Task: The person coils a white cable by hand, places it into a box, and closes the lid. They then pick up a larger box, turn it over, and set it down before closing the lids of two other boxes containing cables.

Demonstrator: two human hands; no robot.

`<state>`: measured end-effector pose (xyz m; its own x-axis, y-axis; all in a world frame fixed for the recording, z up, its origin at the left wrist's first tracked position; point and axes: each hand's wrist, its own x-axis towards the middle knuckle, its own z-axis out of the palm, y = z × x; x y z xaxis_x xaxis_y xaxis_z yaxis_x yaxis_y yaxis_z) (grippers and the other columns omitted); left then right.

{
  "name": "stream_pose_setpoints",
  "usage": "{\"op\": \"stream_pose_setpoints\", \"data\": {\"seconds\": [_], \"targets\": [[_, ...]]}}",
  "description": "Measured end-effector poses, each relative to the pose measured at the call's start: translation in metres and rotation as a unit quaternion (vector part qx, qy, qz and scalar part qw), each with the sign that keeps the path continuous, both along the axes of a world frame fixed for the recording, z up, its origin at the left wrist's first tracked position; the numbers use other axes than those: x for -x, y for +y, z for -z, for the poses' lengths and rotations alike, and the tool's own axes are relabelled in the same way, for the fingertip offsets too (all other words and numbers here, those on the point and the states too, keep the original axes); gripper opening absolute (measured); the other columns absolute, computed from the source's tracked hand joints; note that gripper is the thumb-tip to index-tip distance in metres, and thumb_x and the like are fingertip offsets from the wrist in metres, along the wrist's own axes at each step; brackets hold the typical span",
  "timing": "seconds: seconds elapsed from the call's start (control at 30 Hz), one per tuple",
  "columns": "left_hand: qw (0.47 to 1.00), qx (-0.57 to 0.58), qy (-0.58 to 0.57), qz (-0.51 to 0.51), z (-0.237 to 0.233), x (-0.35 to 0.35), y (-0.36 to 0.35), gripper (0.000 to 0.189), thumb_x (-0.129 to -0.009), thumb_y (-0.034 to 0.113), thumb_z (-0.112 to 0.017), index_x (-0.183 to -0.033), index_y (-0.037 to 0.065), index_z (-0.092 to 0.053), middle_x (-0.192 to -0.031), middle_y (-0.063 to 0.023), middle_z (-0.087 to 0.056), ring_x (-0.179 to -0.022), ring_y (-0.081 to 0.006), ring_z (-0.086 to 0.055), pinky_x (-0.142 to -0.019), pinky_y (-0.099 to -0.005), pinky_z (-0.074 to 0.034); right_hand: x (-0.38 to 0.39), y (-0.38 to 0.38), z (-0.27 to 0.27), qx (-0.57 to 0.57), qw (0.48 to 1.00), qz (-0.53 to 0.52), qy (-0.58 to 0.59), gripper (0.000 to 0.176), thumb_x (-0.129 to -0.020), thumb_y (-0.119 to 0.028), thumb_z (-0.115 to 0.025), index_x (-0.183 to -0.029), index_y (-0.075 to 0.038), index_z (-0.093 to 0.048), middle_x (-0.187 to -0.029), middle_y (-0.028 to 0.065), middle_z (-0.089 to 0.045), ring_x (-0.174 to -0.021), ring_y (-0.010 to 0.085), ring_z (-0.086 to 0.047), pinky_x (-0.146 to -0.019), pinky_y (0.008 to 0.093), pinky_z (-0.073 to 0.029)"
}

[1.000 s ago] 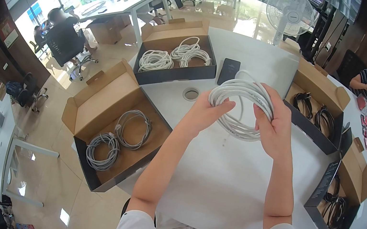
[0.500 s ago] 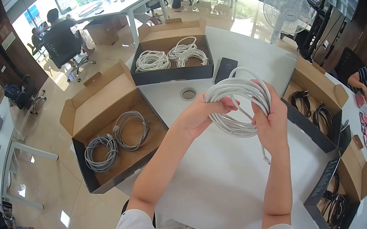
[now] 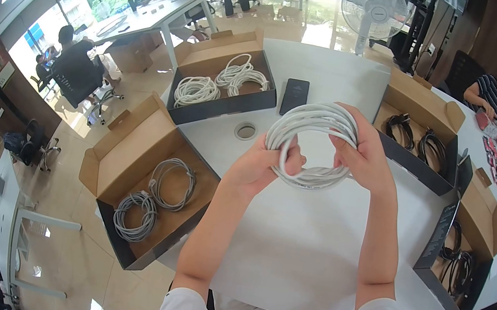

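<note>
A coiled white cable point(image 3: 317, 115) is held up over the white table point(image 3: 286, 246) between both hands. My left hand point(image 3: 258, 164) grips the coil's left side, with a strand passing over the fingers. On the right side, my right hand point(image 3: 364, 151) is closed around the coil, its thumb on the inner edge. The cable's ends cannot be made out. Beyond the coil lies a black rectangular device point(image 3: 295, 97), and a round grommet hole point(image 3: 246, 131) is set in the tabletop to the left.
Open boxes surround the hands: one with white cables point(image 3: 198, 91), one with grey cables point(image 3: 135, 217), and two with black cables point(image 3: 431, 151) point(image 3: 457, 272). A standing fan point(image 3: 373, 11) is behind the table. A person point(image 3: 495, 98) works at the right.
A loop standing above the coil and a loose end hanging below my right hand no longer show. The coil looks rounder, and the view has shifted slightly.
</note>
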<state>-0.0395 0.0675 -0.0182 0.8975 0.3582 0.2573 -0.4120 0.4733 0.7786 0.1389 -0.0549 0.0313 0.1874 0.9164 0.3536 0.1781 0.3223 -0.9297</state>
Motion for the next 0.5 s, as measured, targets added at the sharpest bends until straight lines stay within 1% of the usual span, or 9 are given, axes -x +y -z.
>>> {"op": "stream_pose_setpoints", "data": {"seconds": [0.07, 0.1, 0.2, 0.3, 0.4, 0.5], "targets": [[1.0, 0.001, -0.015, 0.019, 0.001, -0.002, 0.0, 0.019, -0.079, -0.001, -0.059, -0.086, 0.012, -0.048, -0.065, -0.0008, -0.055, -0.065, -0.0137, -0.049, -0.063, -0.0278, -0.038, -0.001, 0.002, 0.002, -0.016, 1.0, -0.003, 0.013, 0.04, -0.093, -0.002, -0.058, -0.132, 0.0, -0.048, -0.09, 0.0009, -0.056, -0.062, 0.0056, -0.05, -0.053, 0.0225, -0.047], [0.999, 0.001, -0.023, 0.028, 0.002, -0.002, 0.001, 0.019, -0.079, 0.0, -0.06, -0.085, 0.013, -0.047, -0.064, -0.0002, -0.054, -0.064, -0.013, -0.047, -0.062, -0.0275, -0.036, -0.002, 0.003, 0.003, -0.02, 1.0, 0.0, 0.009, 0.039, -0.093, -0.002, -0.057, -0.131, -0.001, -0.048, -0.09, 0.0011, -0.056, -0.062, 0.0057, -0.051, -0.053, 0.0226, -0.047], [0.997, 0.016, -0.053, 0.053, 0.004, -0.002, 0.003, 0.018, -0.079, 0.002, -0.06, -0.091, 0.011, -0.05, -0.069, -0.0014, -0.056, -0.067, -0.0137, -0.051, -0.065, -0.0272, -0.039, -0.002, 0.006, 0.004, -0.03, 0.999, 0.021, -0.007, 0.038, -0.093, -0.002, -0.056, -0.13, -0.002, -0.049, -0.089, 0.0016, -0.056, -0.061, 0.006, -0.052, -0.053, 0.023, -0.047], [0.999, -0.036, -0.034, 0.0, -0.012, -0.002, -0.011, 0.023, -0.08, 0.006, -0.06, -0.099, 0.011, -0.047, -0.075, -0.0011, -0.055, -0.065, -0.0113, -0.048, -0.09, -0.0326, -0.038, -0.005, 0.009, 0.006, -0.024, 0.998, 0.064, -0.013, 0.036, -0.094, -0.002, -0.055, -0.129, -0.003, -0.05, -0.085, 0.0021, -0.056, -0.058, 0.007, -0.052, -0.051, 0.0236, -0.047], [0.995, -0.049, 0.056, -0.066, -0.027, 0.001, -0.018, 0.041, -0.078, 0.009, -0.064, -0.117, 0.008, -0.05, -0.096, -0.0076, -0.06, -0.085, -0.0156, -0.057, -0.093, -0.0324, -0.039, -0.013, 0.014, 0.012, -0.008, 0.996, 0.092, 0.001, 0.034, -0.094, -0.002, -0.055, -0.127, -0.003, -0.051, -0.08, 0.0024, -0.056, -0.055, 0.0083, -0.051, -0.05, 0.025, -0.046], [0.974, -0.109, 0.084, -0.182, -0.022, -0.002, -0.017, 0.055, -0.078, 0.009, -0.064, -0.13, 0.006, -0.045, -0.108, -0.0101, -0.06, -0.104, -0.0192, -0.057, -0.096, -0.0335, -0.04, -0.011, 0.015, 0.013, -0.013, 0.993, 0.116, -0.013, 0.03, -0.095, -0.003, -0.054, -0.125, -0.003, -0.053, -0.076, 0.0019, -0.054, -0.053, 0.0079, -0.049, -0.049, 0.0257, -0.044]]}}
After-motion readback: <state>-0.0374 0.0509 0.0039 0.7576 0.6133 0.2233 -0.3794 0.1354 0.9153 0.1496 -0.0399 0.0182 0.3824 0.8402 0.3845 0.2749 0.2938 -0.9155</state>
